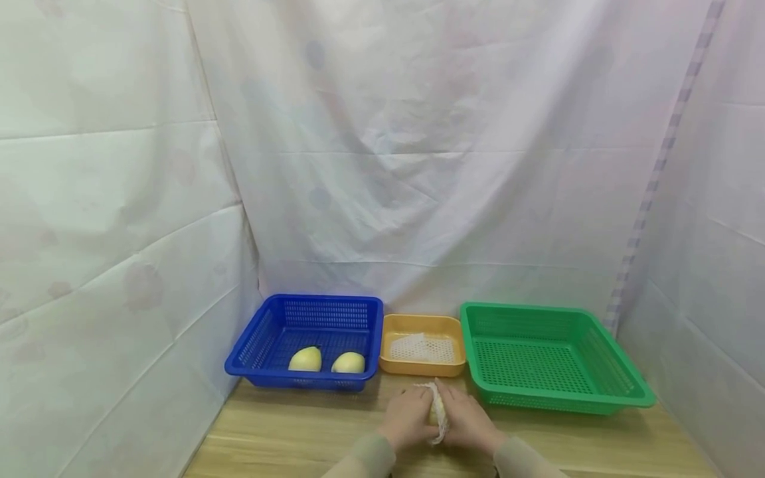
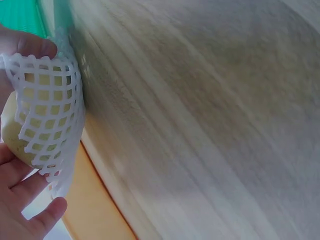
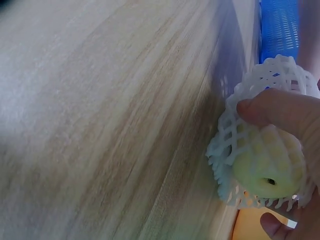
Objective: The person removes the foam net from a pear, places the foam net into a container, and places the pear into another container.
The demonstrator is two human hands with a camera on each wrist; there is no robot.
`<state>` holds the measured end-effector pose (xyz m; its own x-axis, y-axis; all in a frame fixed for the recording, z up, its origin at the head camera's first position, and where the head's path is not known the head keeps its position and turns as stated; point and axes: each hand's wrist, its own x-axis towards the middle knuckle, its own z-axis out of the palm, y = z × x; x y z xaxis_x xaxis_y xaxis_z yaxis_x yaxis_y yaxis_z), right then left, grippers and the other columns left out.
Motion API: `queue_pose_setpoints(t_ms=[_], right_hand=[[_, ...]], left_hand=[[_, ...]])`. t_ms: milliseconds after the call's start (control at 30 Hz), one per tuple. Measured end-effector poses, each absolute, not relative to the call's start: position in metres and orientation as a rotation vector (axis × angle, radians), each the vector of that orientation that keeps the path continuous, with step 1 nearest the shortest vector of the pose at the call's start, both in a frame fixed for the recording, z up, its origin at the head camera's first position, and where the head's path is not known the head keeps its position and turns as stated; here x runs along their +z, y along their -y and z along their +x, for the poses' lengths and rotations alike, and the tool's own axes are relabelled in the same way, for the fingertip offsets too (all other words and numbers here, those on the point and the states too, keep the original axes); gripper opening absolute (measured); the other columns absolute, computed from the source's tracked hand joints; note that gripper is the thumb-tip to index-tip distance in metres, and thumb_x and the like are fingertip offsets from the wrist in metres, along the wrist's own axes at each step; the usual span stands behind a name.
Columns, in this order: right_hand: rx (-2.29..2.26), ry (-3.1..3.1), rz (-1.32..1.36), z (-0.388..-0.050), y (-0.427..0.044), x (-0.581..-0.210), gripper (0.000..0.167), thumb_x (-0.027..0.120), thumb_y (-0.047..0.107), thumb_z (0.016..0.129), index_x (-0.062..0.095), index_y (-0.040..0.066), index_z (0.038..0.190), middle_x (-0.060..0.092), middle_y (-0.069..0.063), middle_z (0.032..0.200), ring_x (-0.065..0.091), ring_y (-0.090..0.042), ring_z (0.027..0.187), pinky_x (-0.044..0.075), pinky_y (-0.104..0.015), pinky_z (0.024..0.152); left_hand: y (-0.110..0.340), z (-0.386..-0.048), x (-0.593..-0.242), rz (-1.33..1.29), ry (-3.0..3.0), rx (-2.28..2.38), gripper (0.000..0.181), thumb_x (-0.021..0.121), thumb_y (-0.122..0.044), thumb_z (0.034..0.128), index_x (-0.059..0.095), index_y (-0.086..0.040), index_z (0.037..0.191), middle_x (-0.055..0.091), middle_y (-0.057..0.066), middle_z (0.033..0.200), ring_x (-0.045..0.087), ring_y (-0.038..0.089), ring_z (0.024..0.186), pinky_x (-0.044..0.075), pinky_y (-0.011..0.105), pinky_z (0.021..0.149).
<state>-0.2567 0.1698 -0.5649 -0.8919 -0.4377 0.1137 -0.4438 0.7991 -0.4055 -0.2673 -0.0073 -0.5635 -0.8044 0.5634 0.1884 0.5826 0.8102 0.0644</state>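
A pale yellow pear [image 3: 270,172] sits inside a white foam fruit net [image 2: 52,112], held low over the wooden table between both hands. My left hand [image 1: 408,415] grips it from the left and my right hand [image 1: 465,415] from the right, fingers curled round its sides. In the right wrist view, the right thumb presses the net against the pear, whose dark-pitted end shows at the net's opening. In the left wrist view, part of the bare pear shows beside the net's edge. The hands hide most of the pear in the head view.
Left, a blue basket [image 1: 305,380] contains two pears [image 1: 305,359]. An orange tray [image 1: 391,366] just beyond the hands has white foam nets [image 1: 421,348] in it. A green basket [image 1: 558,397] stands at the right. White cloth [image 1: 382,146] hangs behind and on both sides.
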Motion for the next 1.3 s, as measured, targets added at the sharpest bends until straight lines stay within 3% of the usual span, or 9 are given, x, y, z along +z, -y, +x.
queue_pose_setpoints(t_ms=[267,500,900,1300], right_hand=[[0.599,2.970,0.776,-0.257,-0.171,-0.562,0.107,0.083,0.049,0.066,0.034,0.003,0.148,0.049,-0.017,0.140,0.047,-0.039,0.126,0.027,-0.075,0.093],[0.706,2.945,0.834,-0.261,-0.182,-0.559,0.097,0.077,0.061,0.069,0.042,0.011,0.145,0.052,-0.011,0.137,0.050,-0.036,0.123,0.030,-0.077,0.090],[0.754,2.897,0.910,-0.261,-0.187,-0.557,0.086,0.087,0.022,0.066,0.047,0.013,0.141,0.056,-0.010,0.132,0.055,-0.033,0.117,0.041,-0.064,0.091],[0.691,2.918,0.927,-0.263,-0.187,-0.557,0.086,0.086,0.021,0.064,0.048,0.014,0.141,0.058,-0.007,0.131,0.057,-0.027,0.115,0.044,-0.055,0.093]], left_hand=[[0.010,-0.273,-0.563,-0.854,2.912,-0.378,0.063,0.081,-0.051,0.0658,0.062,-0.015,0.114,0.065,-0.005,0.115,0.058,0.014,0.110,0.044,0.042,0.095],[0.011,-0.278,-0.568,-0.835,2.931,-0.396,0.068,0.080,-0.055,0.0633,0.064,-0.013,0.115,0.063,-0.003,0.116,0.058,0.015,0.107,0.045,0.038,0.094],[0.012,-0.279,-0.560,-0.872,2.919,-0.406,0.055,0.082,-0.054,0.0604,0.064,-0.016,0.097,0.063,-0.009,0.094,0.058,0.009,0.087,0.046,0.033,0.087],[0.021,-0.277,-0.553,-0.882,2.919,-0.389,0.053,0.082,-0.053,0.0590,0.064,-0.017,0.093,0.059,-0.011,0.084,0.053,0.006,0.075,0.046,0.032,0.079]])
